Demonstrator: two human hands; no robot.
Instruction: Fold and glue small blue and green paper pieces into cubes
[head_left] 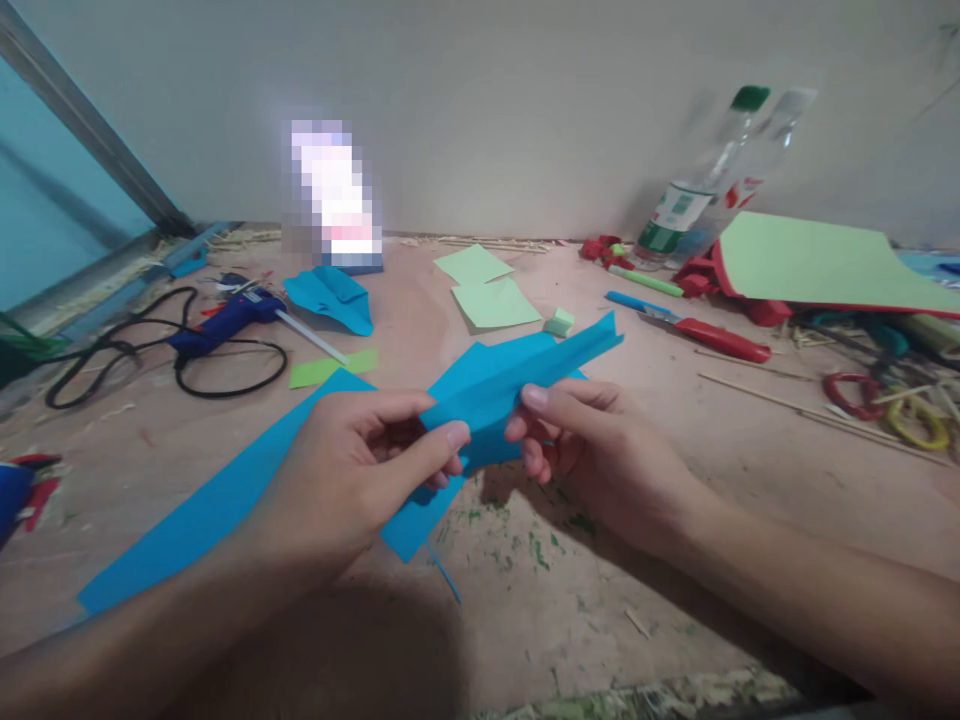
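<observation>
I hold a folded piece of blue paper (517, 375) above the table between both hands. My left hand (360, 470) pinches its near end with thumb and fingers. My right hand (592, 450) pinches the same piece from the right, thumb on top. The paper's far end points up and to the right. A larger blue sheet (202, 510) lies flat on the table under my left forearm, running toward the near left.
A blue glue gun (225, 320) with a black cord lies at the left. Beyond it are a crumpled blue paper (334, 298) and light green paper squares (491, 300). Red-handled scissors (712, 335), markers, two plastic bottles (705, 190), a green sheet (817, 260) and thin sticks crowd the right.
</observation>
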